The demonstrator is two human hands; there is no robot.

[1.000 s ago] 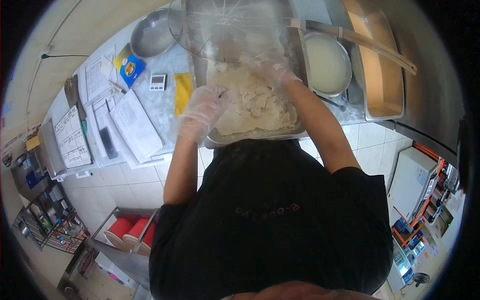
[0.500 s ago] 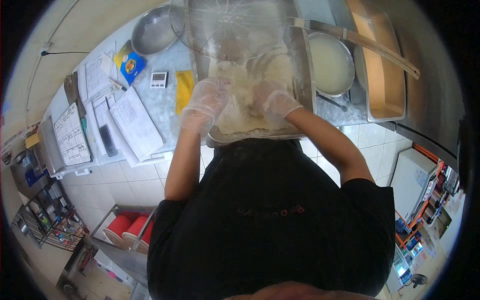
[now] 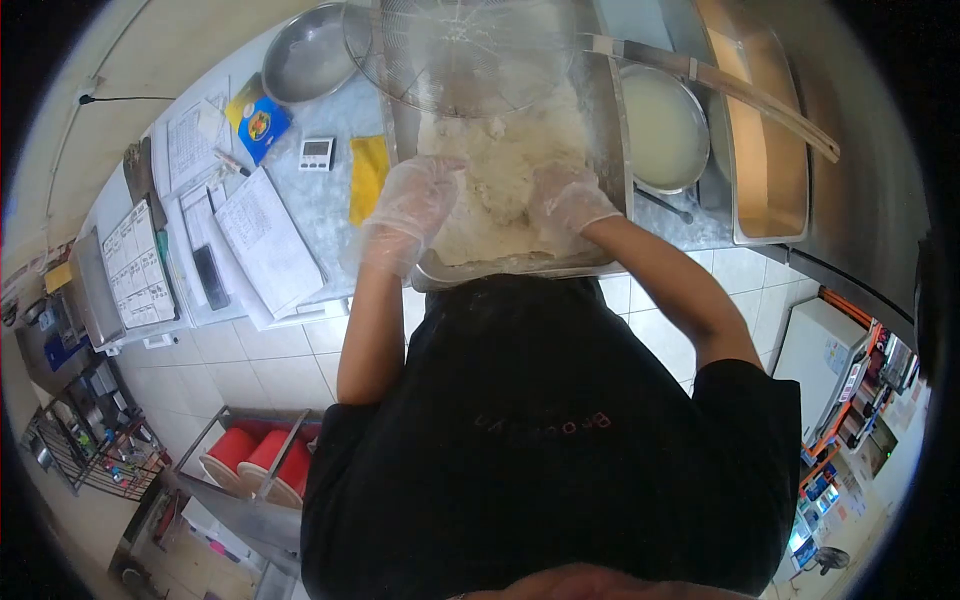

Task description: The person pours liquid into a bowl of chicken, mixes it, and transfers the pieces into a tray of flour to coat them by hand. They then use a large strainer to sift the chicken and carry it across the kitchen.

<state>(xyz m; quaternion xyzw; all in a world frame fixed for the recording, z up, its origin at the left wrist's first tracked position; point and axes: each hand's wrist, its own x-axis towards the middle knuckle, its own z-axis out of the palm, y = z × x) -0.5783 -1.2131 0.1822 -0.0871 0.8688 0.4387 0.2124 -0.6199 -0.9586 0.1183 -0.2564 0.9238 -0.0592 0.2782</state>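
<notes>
A deep metal tray [image 3: 622, 150] holds a bed of pale flour [image 3: 480, 240], with a lumpy, flour-covered mass [image 3: 505, 185] heaped in the middle. My left hand [image 3: 425, 195], in a clear plastic glove, is at the tray's left side, its curled fingertips down at the flour. On the right, my gloved right hand [image 3: 572, 200] reaches into the flour beside the lumpy mass. Flour and blur hide its fingers, and what either hand may hold does not show. A round wire strainer [image 3: 460, 60] lies across the far part of the tray, its wooden handle [image 3: 745, 92] extending right.
Right of the tray stand a bowl of pale liquid [image 3: 662, 130] and a deep metal pan [image 3: 770, 225]. To the left are a yellow cloth [image 3: 368, 180], a timer [image 3: 317, 154], a metal bowl [image 3: 308, 55], papers [image 3: 265, 235] and a phone [image 3: 210, 277].
My right hand has shifted slightly right, away from the middle. The flour there now looks lumpier and more heaped. My left hand has stayed almost in place.
</notes>
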